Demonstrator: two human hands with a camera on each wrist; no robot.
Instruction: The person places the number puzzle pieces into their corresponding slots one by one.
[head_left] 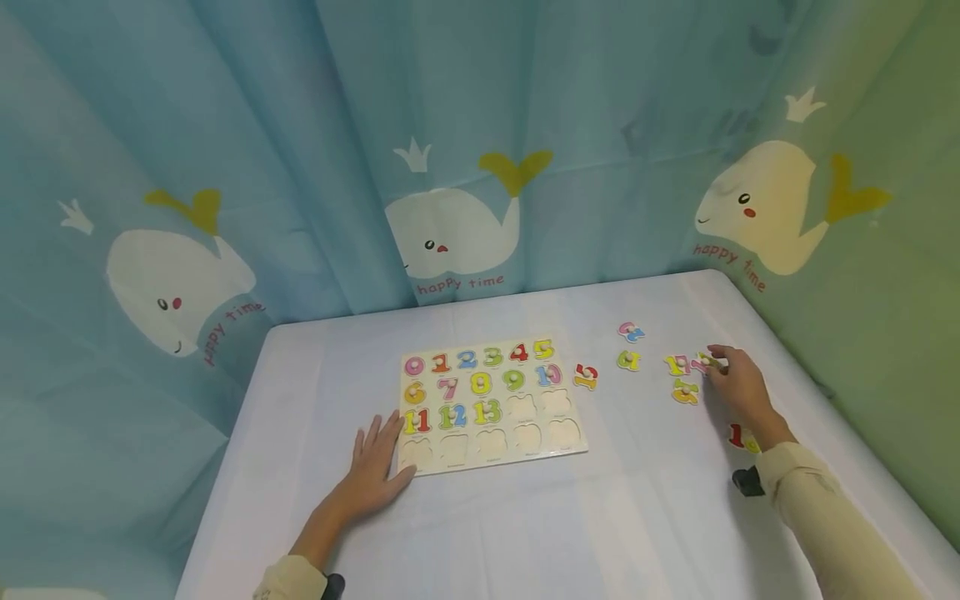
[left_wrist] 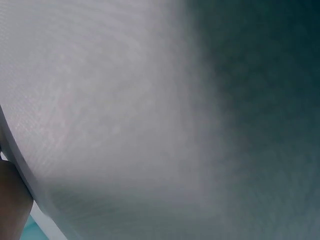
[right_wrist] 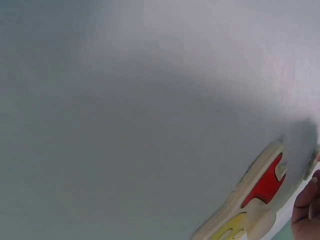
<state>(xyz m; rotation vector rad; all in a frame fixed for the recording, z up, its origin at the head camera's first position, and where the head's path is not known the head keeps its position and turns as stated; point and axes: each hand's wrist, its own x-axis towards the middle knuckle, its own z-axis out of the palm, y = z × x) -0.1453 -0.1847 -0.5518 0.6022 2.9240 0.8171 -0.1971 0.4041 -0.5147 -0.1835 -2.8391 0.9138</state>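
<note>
A pale wooden number puzzle board (head_left: 480, 483) lies on the white table, its upper rows filled with colourful number pieces and lower recesses bare. My left hand (head_left: 371, 473) rests with spread fingers at the board's left edge. Over at the right, my right hand (head_left: 738, 385) pinches a pink and green number piece (head_left: 699, 363), partly hidden by the fingertips. A yellow and pink number piece (head_left: 677, 364) lies right beside it. In the right wrist view, the curled fingers (right_wrist: 306, 207) show at the lower right corner, near a red and yellow number piece (right_wrist: 267, 185).
Loose number pieces lie right of the board: a red and orange one (head_left: 586, 377), a pink and blue one (head_left: 632, 332), a yellow-green one (head_left: 628, 360) and an orange-yellow one (head_left: 685, 392). A whale-print curtain (head_left: 450, 100) hangs behind the table (head_left: 637, 517).
</note>
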